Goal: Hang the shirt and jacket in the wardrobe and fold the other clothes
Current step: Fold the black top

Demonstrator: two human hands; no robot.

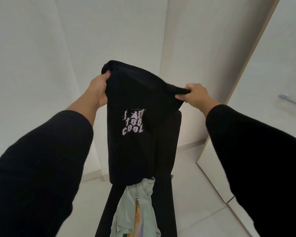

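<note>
We see a pale green garment [137, 207] draped over a black chair [162, 194]. Above it, our left hand [99, 89] and right hand [196, 95] each grip the top edge of a black printed shirt [135, 134], held aloft before white walls [32, 57].

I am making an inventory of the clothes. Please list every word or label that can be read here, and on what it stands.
"I AM TOO COOL", pale jagged letters in three lines, on the black garment held up by the left hand and right hand.
Pale green garment below: coloured print, no readable text.
</note>
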